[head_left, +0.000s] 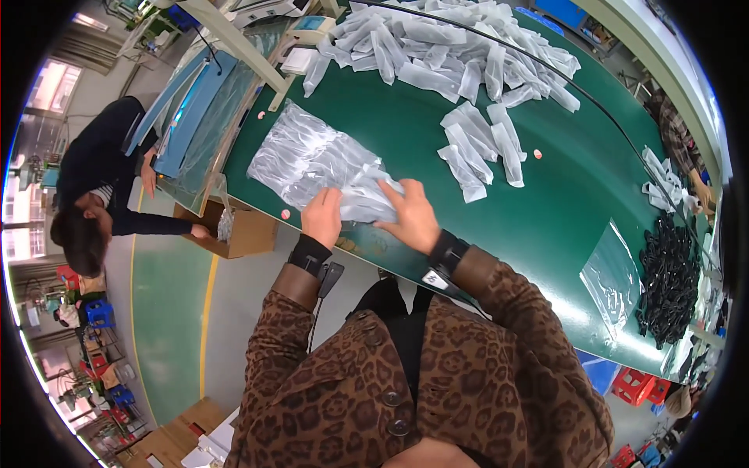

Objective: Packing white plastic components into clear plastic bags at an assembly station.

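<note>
At far left, a co-worker in a dark top (97, 168) is seen bent over an open cardboard box (238, 232) beside the green table (562, 210).

Left hand (322, 216): laid at the near table edge, fingers curled onto the near corner of a stack of clear plastic bags (312, 160); the corner appears pinched, though the thumb is hidden, so a firm hold cannot be confirmed.

The stack is seen to lie up and to the left of both hands, its long axis running from the near edge away toward the upper left. Bags are translucent, crinkled, glossy, with pale contents faintly visible.

Right hand (411, 216): pressed flat, fingers spread, on the near right end of the same stack; nothing enclosed. Both hands touch the stack; the left is nearer its bulk.

Further right: loose white packets (477, 148), a large heap of them (460, 47), an empty clear bag (612, 277), and a pile of black parts (667, 281).
</note>
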`<action>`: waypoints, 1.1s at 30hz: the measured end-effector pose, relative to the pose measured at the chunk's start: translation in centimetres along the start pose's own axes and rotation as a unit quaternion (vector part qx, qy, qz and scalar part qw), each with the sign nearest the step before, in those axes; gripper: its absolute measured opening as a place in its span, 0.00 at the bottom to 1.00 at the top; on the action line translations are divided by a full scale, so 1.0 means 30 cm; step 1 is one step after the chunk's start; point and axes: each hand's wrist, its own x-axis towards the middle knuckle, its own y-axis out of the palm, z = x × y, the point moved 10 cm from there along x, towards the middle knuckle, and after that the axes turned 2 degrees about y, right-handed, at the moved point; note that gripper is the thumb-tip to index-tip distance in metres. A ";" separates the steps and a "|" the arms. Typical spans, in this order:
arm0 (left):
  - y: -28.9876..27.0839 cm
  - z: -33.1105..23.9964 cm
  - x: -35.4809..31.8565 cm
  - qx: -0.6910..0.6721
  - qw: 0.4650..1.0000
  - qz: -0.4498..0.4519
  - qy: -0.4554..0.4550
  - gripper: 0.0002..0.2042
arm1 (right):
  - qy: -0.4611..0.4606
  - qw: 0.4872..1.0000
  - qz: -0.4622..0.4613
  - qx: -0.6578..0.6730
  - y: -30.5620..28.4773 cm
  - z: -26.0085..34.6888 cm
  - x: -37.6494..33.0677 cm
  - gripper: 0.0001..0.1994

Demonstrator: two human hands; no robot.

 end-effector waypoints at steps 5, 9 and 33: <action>-0.063 -0.019 0.013 -0.046 0.997 -0.034 0.045 0.01 | -0.021 0.999 0.026 0.030 0.169 0.074 0.183 0.40; -0.043 -0.063 0.018 -0.069 0.995 -0.015 0.070 0.00 | -0.005 0.996 -0.083 -0.019 0.235 0.058 0.295 0.40; 0.270 -0.422 0.067 -0.327 0.930 0.117 0.118 0.10 | 0.080 0.961 -0.250 0.085 -0.303 -0.439 0.059 0.05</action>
